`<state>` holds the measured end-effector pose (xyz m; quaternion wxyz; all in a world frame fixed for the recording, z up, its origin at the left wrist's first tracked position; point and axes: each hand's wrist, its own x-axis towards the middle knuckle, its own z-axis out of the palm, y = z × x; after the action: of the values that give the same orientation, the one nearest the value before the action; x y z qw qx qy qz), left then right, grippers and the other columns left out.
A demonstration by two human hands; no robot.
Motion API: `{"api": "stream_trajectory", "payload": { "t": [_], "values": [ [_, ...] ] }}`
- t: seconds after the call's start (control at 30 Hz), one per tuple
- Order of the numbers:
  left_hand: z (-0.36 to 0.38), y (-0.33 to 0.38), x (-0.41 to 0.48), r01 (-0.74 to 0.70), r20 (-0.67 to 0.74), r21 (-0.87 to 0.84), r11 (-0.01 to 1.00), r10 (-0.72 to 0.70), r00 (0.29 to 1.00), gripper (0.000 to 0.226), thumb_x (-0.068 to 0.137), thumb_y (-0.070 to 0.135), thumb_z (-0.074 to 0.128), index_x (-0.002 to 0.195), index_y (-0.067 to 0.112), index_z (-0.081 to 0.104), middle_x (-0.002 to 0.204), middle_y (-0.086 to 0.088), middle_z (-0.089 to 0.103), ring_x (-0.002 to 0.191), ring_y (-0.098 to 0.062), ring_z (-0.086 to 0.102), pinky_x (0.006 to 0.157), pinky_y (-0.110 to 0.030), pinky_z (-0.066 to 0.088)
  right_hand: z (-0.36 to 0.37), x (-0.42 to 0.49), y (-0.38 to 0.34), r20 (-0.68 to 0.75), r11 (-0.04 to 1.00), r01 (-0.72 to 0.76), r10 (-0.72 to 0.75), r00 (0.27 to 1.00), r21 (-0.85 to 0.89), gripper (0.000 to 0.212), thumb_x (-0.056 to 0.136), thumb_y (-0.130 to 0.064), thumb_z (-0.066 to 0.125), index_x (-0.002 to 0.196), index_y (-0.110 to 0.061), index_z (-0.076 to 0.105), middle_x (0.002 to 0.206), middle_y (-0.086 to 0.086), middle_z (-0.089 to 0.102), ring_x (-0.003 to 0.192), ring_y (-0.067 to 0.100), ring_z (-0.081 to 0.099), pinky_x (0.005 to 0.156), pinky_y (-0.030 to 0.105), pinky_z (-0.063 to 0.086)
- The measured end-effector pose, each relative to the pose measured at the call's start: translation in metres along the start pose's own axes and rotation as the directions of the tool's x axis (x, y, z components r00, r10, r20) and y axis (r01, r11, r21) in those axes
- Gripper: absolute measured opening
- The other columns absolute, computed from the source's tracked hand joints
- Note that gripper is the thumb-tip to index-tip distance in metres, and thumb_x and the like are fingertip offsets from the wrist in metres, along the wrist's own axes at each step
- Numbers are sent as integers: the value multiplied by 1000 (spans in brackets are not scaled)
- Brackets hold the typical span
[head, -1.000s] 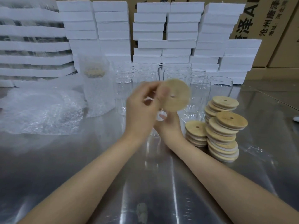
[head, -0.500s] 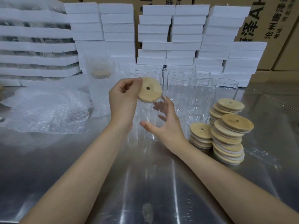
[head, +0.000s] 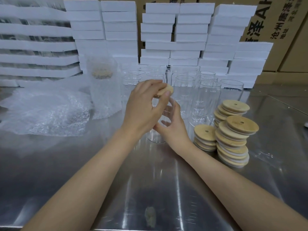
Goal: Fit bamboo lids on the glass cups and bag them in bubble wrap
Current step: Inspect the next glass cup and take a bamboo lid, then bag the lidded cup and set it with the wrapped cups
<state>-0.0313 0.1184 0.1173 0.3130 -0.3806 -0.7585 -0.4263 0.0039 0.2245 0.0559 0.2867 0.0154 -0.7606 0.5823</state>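
Note:
A clear glass cup (head: 156, 135) stands on the steel table (head: 150, 180) in front of me. My right hand (head: 173, 129) wraps around the cup's side and holds it upright. My left hand (head: 143, 107) pinches a round bamboo lid (head: 166, 90) at the cup's mouth, thumb and fingers curled over its edge. The lid is tilted and partly hidden by my fingers. Whether it is seated on the rim I cannot tell.
Several bare glass cups (head: 206, 97) stand behind. Stacks of bamboo lids (head: 233, 135) sit at the right. A lidded cup in a bubble-wrap bag (head: 104, 90) stands at the left beside a pile of bubble wrap (head: 45, 114). White foam blocks (head: 175, 35) and cardboard boxes (head: 275, 22) line the back.
My left hand brought the lid down from in front of the cups onto the cup's mouth. My right hand went from open beside the cup to gripping its side.

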Motion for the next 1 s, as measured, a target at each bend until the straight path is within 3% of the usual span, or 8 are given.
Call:
{"api": "stream_trajectory", "payload": {
  "t": [0.17,0.3,0.43,0.5,0.6,0.73,0.9,1.0],
  "values": [
    [6,1,2,-27,-36,103,994,31,999,37,86,41,52,108,16,69,112,5,66,109,-18,54,96,-30,35,2,1,4,-10,1000,11,-11,1000,7,93,69,-27,78,145,-17,25,128,-14,50,123,8,52,102,51,45],
    [1,-2,-1,-49,-9,17,999,49,999,49,95,43,31,119,18,65,121,6,64,117,-12,53,105,-34,32,1,2,5,-3,1000,5,-5,1000,-23,94,70,-31,81,145,-23,25,126,-8,53,120,3,52,101,33,44],
    [-20,-37,-2,185,-75,18,983,-183,980,47,102,37,32,143,16,41,145,-4,46,132,-15,43,112,-32,28,-3,4,3,-5,998,20,-21,1000,-51,94,70,-36,83,145,-26,26,121,-11,54,118,-1,51,96,16,40],
    [-43,-72,0,435,-242,204,877,-385,891,39,93,19,50,128,1,48,137,-18,40,121,-34,46,100,-38,37,-4,3,2,3,999,14,-14,1000,-51,97,65,-47,79,144,-29,25,120,-15,52,118,1,51,93,14,41],
    [-72,-111,-8,762,-298,466,450,-731,614,52,89,23,58,129,-3,37,140,-23,27,130,-39,30,102,-48,32,-6,4,2,5,999,3,-3,1000,-54,97,61,-53,76,141,-34,24,121,-17,52,118,0,51,94,16,40],
    [-72,-124,-23,742,-131,644,186,-929,347,55,94,21,51,141,4,29,146,-21,25,135,-37,26,110,-44,26,-6,5,5,14,999,7,-6,1000,-54,95,63,-54,78,139,-37,24,120,-18,52,116,-4,51,94,16,40],
    [-68,-113,-16,530,48,770,355,-860,507,41,92,3,45,133,1,49,132,-23,53,123,-37,50,99,-37,41,-6,6,5,21,999,4,-3,1000,-49,95,61,-55,76,139,-38,24,119,-19,52,113,-7,51,91,13,40],
    [-51,-80,-15,541,168,642,543,-789,591,11,87,4,52,94,-1,59,107,-23,65,105,-35,63,80,-33,48,-6,5,5,21,999,11,-10,1000,-50,96,62,-53,76,141,-35,24,120,-18,52,114,-5,52,92,13,41]
  ]
}}
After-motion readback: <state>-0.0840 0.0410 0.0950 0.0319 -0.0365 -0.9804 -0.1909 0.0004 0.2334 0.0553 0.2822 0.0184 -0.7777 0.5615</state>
